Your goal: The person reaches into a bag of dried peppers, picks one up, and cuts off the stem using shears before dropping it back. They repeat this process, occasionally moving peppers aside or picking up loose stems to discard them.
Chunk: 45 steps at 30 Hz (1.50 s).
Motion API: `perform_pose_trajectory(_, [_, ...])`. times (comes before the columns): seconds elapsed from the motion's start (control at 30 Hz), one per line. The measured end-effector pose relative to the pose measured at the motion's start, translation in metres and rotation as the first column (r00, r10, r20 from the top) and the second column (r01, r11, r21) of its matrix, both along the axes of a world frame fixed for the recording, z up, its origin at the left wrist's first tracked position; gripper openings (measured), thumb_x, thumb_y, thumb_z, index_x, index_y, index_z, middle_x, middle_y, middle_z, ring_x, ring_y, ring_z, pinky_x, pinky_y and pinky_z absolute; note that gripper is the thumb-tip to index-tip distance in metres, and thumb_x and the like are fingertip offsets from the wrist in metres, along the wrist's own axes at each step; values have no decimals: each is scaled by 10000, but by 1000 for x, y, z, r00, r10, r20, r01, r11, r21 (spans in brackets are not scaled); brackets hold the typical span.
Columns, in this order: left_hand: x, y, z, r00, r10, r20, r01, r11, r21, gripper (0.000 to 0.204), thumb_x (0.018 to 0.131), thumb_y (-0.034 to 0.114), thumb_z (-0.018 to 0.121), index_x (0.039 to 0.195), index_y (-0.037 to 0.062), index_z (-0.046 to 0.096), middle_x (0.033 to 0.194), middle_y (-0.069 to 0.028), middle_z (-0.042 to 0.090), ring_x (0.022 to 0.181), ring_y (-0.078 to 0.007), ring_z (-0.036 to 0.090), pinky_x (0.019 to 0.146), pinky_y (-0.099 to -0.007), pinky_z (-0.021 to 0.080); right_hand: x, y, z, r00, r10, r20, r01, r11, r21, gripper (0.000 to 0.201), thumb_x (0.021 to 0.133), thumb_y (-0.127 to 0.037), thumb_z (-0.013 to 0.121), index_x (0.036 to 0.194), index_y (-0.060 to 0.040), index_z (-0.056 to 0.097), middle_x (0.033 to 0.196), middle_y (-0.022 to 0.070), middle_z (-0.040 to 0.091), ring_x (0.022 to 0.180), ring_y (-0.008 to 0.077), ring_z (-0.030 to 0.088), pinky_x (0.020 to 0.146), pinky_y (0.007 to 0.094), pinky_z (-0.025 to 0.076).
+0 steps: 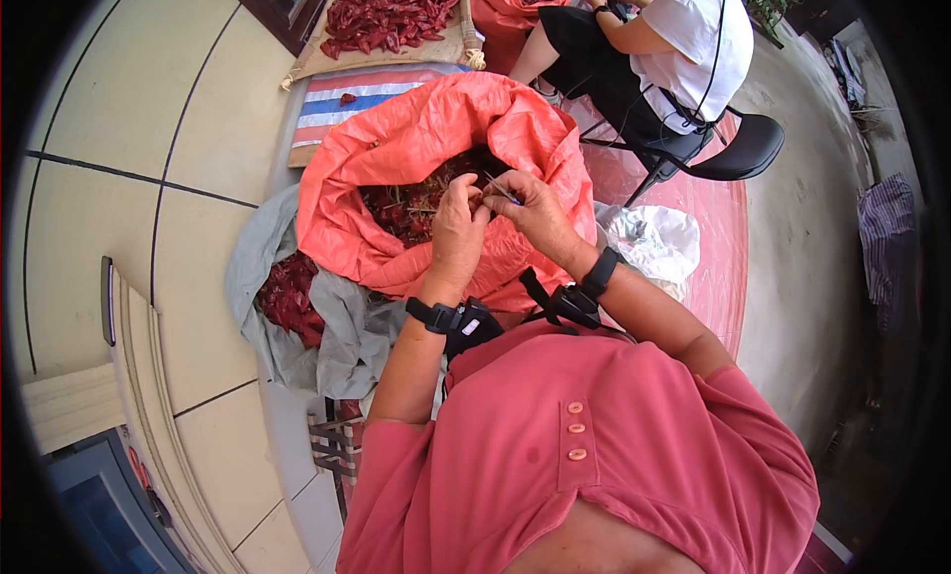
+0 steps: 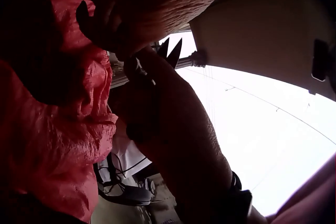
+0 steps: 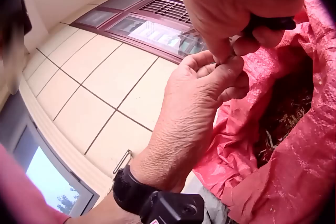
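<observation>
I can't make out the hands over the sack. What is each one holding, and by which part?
The right hand grips scissors by the handles, blades open. The left hand pinches something small at its fingertips; what it is cannot be told.

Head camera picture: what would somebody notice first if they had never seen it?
Probably the big orange sack in the middle, open and full of dried red chillies. Right above its mouth the two hands meet: the right hand holds small scissors, and the left hand pinches something too small to make out. More red chillies lie on a mat at the top.
</observation>
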<state>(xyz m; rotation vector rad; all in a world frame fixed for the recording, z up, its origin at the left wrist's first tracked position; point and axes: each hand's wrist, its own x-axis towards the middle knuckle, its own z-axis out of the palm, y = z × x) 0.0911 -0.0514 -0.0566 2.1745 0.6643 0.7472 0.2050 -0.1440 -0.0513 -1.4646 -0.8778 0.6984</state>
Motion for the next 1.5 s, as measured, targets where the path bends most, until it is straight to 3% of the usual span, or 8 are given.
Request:
perform_pose_trajectory(0.27, [9, -22, 10, 998, 39, 45, -29, 980, -198, 80, 828, 37, 657, 876, 6, 602, 757, -83, 628, 614, -155, 604, 593, -283, 492, 4, -18, 20, 853, -58, 518, 48, 998, 34, 79, 866, -51, 630, 909, -21, 571, 849, 54, 584, 816, 171, 595, 674, 296, 481])
perform_pose_trajectory(0.4, [13, -29, 9, 996, -49, 73, 75, 906, -417, 100, 870, 87, 651, 848, -1, 609, 729, -45, 604, 616, -88, 557, 584, -234, 456, 18, -29, 26, 911, 23, -412, -12, 999, 30, 80, 954, -137, 564, 905, -78, 540, 800, 2, 603, 515, 33, 447, 438, 181, 327])
perform_pose_trajectory(0.6, [10, -36, 9, 992, -43, 120, 93, 889, -447, 84, 867, 58, 643, 928, 8, 618, 795, -48, 610, 692, -97, 571, 642, -239, 476, 41, -52, 56, 906, -32, -422, 18, 999, -38, 104, 951, -162, 565, 914, -66, 550, 767, -2, 606, 485, 26, 422, 421, 185, 330])
perform_pose_trajectory(0.77, [-30, -14, 2, 997, 71, -9, -71, 997, -22, 187, 819, 10, 645, 1001, 6, 604, 1050, -109, 590, 898, -226, 606, 797, -321, 499, 69, -102, -15, 952, -260, 160, 275, 958, -78, 139, 916, -157, 593, 877, -35, 540, 731, 26, 577, 623, 118, 519, 573, 255, 411])
perform_pose_trajectory(0.97, [-118, 16, 2, 910, 397, -124, -349, 890, 292, 213, 809, -1, 616, 1020, 2, 588, 1109, -143, 572, 1054, -315, 551, 922, -391, 444, 89, -170, -115, 899, -292, 328, 432, 723, -539, 175, 858, -168, 626, 937, -24, 568, 805, 154, 652, 651, 217, 625, 608, 365, 468])
perform_pose_trajectory(1.27, [-265, 117, -44, 748, 623, -229, -525, 767, 369, 265, 798, 0, 620, 1062, 2, 593, 1120, -155, 582, 1072, -325, 545, 948, -404, 426, 71, -185, -156, 947, -282, 154, 312, 694, -649, 283, 840, -25, 537, 1120, -1, 562, 970, 125, 663, 587, 154, 593, 424, 284, 452])
perform_pose_trajectory(1.43, [-247, 130, -40, 617, 749, -241, -533, 623, 573, 308, 808, 15, 614, 1116, 26, 600, 1158, -155, 562, 1104, -320, 519, 953, -412, 404, 59, -201, -166, 910, -406, 77, 362, 691, -625, 232, 865, -66, 542, 1081, 13, 571, 942, 99, 660, 526, 126, 537, 417, 259, 416])
perform_pose_trajectory(1.5, [-207, 121, -32, 798, 586, -142, -436, 723, 536, 197, 830, 33, 566, 1020, 46, 616, 1030, -110, 617, 990, -306, 552, 888, -408, 416, 49, -206, -162, 873, -472, 119, 433, 640, -635, 230, 867, -76, 546, 1078, 14, 569, 943, 97, 657, 503, 114, 513, 417, 248, 402])
